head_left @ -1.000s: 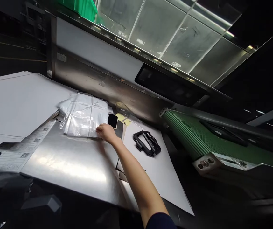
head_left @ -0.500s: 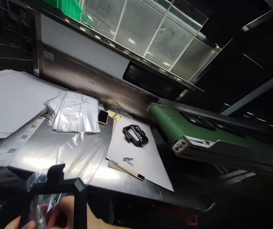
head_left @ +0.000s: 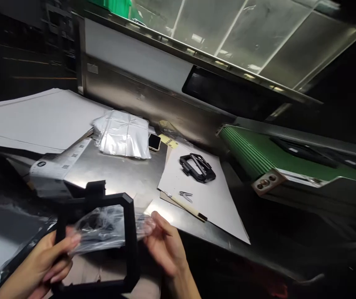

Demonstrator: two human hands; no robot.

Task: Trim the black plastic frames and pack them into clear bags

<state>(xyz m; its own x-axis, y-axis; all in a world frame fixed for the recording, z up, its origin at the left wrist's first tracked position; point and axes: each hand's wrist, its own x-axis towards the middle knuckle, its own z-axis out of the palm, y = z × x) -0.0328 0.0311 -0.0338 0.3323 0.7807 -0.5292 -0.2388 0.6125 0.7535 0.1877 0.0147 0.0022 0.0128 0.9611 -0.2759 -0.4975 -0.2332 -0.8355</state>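
A black plastic frame (head_left: 130,236) with a tab on top is held up close in front of me, at the near edge of the steel table. My left hand (head_left: 52,259) grips its left side, thumb in front, and also pinches a transparent plastic bag (head_left: 103,228). That bag stretches across the frame's opening toward the right. Its other end is between the fingertips of my right hand (head_left: 168,247), just right of the frame. Whether the bag passes through the opening or behind the frame I cannot tell.
On the steel table (head_left: 115,170) lie a bundle of bagged sheets (head_left: 125,135), a phone (head_left: 154,142) and white boards (head_left: 41,120). Another black frame (head_left: 198,167), small nippers (head_left: 186,195) and a craft knife (head_left: 187,206) rest on a white sheet (head_left: 224,211). A green conveyor (head_left: 259,153) runs at right.
My right hand has come into sight on the right, drawing the bag out sideways. The black frame now shows more fully. The view has shifted, so the table's things sit further right.
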